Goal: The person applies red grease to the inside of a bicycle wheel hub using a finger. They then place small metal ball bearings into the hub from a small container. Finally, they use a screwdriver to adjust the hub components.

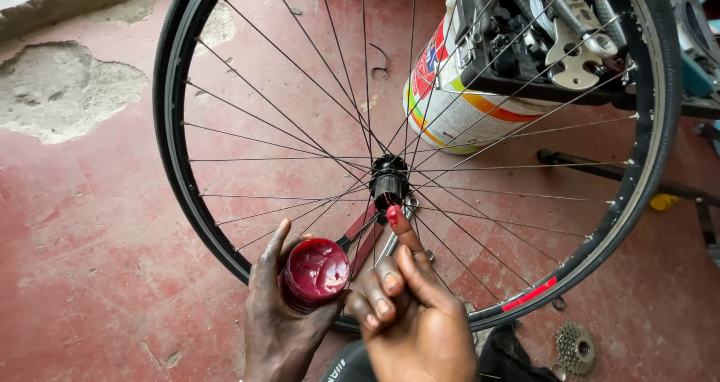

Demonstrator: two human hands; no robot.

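Observation:
A black bicycle wheel (177, 164) stands upright in front of me, its thin spokes meeting at a black hub (389, 178). My left hand (279, 322) grips a small open tub of dark red grease (315, 273) just below and left of the hub. My right hand (409, 318) has its index finger stretched out, the tip coated in red grease, almost touching the hub's open end. The other fingers of that hand are curled in.
A white paint bucket (450, 104) with coloured stripes stands behind the wheel, under a crate of metal parts (536, 33). A cassette sprocket (576, 348) lies on the red floor at lower right. Flat wrenches (364, 236) lie under the hub. Broken concrete patch (64, 89) at left.

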